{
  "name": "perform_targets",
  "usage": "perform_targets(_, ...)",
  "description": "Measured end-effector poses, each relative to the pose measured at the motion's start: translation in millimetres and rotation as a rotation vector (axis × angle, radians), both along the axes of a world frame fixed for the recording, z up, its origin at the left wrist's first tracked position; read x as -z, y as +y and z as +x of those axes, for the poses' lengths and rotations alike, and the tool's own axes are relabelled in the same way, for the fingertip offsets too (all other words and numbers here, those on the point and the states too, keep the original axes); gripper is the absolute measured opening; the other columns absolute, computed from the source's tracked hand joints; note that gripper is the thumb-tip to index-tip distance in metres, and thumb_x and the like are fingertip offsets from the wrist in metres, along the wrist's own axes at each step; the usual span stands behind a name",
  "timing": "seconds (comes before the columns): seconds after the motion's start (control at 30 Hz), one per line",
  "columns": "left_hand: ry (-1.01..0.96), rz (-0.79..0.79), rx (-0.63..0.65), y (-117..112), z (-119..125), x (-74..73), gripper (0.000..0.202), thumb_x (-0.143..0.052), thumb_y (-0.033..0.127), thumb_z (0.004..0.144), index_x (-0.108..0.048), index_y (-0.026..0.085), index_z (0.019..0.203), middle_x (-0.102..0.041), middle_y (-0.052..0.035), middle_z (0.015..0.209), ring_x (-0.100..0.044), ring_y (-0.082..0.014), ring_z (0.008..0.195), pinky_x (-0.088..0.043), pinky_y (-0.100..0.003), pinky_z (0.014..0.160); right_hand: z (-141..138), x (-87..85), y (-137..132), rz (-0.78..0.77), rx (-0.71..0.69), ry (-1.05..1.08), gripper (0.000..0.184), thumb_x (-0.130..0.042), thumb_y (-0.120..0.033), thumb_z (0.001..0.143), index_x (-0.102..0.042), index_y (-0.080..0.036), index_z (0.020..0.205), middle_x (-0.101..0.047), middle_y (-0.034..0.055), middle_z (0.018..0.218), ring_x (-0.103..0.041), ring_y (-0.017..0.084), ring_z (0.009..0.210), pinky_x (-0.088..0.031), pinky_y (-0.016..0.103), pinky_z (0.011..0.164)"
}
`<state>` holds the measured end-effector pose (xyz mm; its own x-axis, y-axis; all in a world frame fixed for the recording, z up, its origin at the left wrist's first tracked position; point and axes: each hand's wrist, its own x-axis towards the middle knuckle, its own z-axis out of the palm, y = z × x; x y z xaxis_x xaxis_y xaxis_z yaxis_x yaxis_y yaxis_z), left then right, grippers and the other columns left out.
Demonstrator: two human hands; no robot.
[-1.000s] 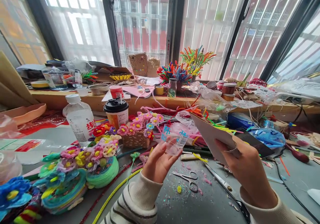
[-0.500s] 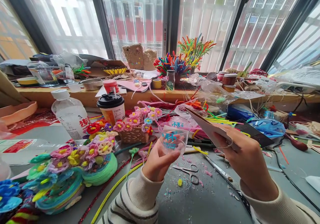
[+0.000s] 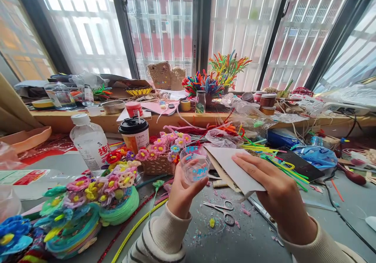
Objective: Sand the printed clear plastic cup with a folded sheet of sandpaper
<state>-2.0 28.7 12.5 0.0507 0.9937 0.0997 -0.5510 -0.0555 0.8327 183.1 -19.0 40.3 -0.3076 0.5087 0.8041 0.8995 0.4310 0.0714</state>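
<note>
- Holding the cup (image 3: 194, 170) in the left hand (image 3: 182, 192), curling fingers behind it and thumb across its near side.
- Pinching the sheet (image 3: 235, 176) in the right hand (image 3: 277, 192), just right of the cup; pressing fingers on its upper face, hiding the thumb.
- Running the sheet's long axis far left to near right, pointing its far-left end towards the cup.
- Not showing clearly whether sheet and cup are touching.
</note>
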Motion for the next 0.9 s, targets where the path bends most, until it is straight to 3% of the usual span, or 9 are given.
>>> perform_targets(0.13,0.013,-0.004,-0.004,1,-2,1.3,0.056,-0.08,0.023,0.045,-0.053,0.019,0.094,-0.062,-0.0054,0.097,-0.06,-0.0221,0.091,-0.043,-0.034,0.085,-3,5.0,4,0.029,-0.038,-0.082,0.039,-0.041,-0.009,0.081,-0.054,-0.019,0.117,-0.061,0.0073,0.113,-0.055,0.018,0.107,-0.048,0.031,0.089)
perform_targets(0.33,0.009,0.059,-0.014,1,-3,1.9,0.056,-0.079,0.022,0.049,-0.052,0.019,0.098,-0.063,-0.0074,0.099,-0.062,-0.023,0.091,-0.041,-0.036,0.089,11,8.0,8,0.105,0.124,-0.082,0.046,-0.035,-0.003,0.079,-0.057,-0.021,0.114,-0.065,0.0059,0.106,-0.06,0.02,0.098,-0.051,0.033,0.081)
perform_targets(0.43,0.023,0.117,-0.071,-1,-1,-0.3,0.058,-0.079,0.017,0.048,-0.051,0.021,0.098,-0.061,-0.0058,0.1,-0.061,-0.0228,0.093,-0.043,-0.035,0.087,10,2.0,2,0.115,0.051,-0.011,0.046,-0.039,-0.006,0.081,-0.048,-0.02,0.124,-0.058,0.0068,0.119,-0.052,0.02,0.112,-0.045,0.036,0.093)
perform_targets(0.5,0.017,0.152,-0.073,-3,0,-2.1,0.057,-0.078,0.016,0.048,-0.052,0.021,0.099,-0.06,-0.0061,0.101,-0.06,-0.0233,0.094,-0.045,-0.035,0.085,7,-0.1,0,0.069,-0.036,-0.099,0.043,-0.04,-0.009,0.083,-0.049,-0.023,0.123,-0.059,0.0038,0.118,-0.05,0.02,0.114,-0.045,0.035,0.094)
perform_targets(0.63,0.028,0.192,-0.053,-5,0,-3.5,0.055,-0.078,0.014,0.05,-0.053,0.021,0.098,-0.06,-0.0063,0.099,-0.06,-0.0231,0.092,-0.047,-0.035,0.083,3,1.3,0,0.091,0.047,-0.046,0.044,-0.04,-0.005,0.082,-0.05,-0.022,0.121,-0.062,0.0051,0.112,-0.056,0.018,0.107,-0.048,0.032,0.09)
perform_targets(0.77,0.015,0.202,-0.033,-6,1,-2.6,0.055,-0.078,0.015,0.05,-0.052,0.021,0.099,-0.059,-0.0057,0.099,-0.06,-0.0213,0.091,-0.048,-0.033,0.081,2,3.4,0,0.09,-0.066,-0.099,0.045,-0.043,-0.011,0.083,-0.045,-0.022,0.126,-0.057,0.0047,0.12,-0.049,0.021,0.116,-0.045,0.037,0.094)
perform_targets(0.9,0.028,0.191,-0.004,-8,2,-2.9,0.055,-0.077,0.012,0.051,-0.052,0.022,0.098,-0.06,-0.0052,0.099,-0.06,-0.021,0.09,-0.049,-0.033,0.081,2,6.7,2,0.125,0.083,-0.054,0.049,-0.036,-0.003,0.081,-0.045,-0.022,0.126,-0.06,0.0055,0.115,-0.054,0.019,0.109,-0.047,0.034,0.091)
